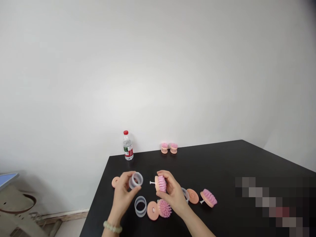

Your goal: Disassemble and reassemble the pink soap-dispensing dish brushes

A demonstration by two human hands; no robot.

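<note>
In front of the clear, red-capped plastic bottle (128, 150), the left hand (123, 191) pinches a frosted plastic ring (132, 182), the right hand (173, 191) a round peach-and-pink bristled brush (160, 183) — either might drop if the grip loosens.

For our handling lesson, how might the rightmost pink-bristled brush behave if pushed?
The brush would probably roll or pivot unevenly, since its round peach base lies tipped with a white stem jutting out. Its thin, separate bristles would likely flex under pressure.
</note>
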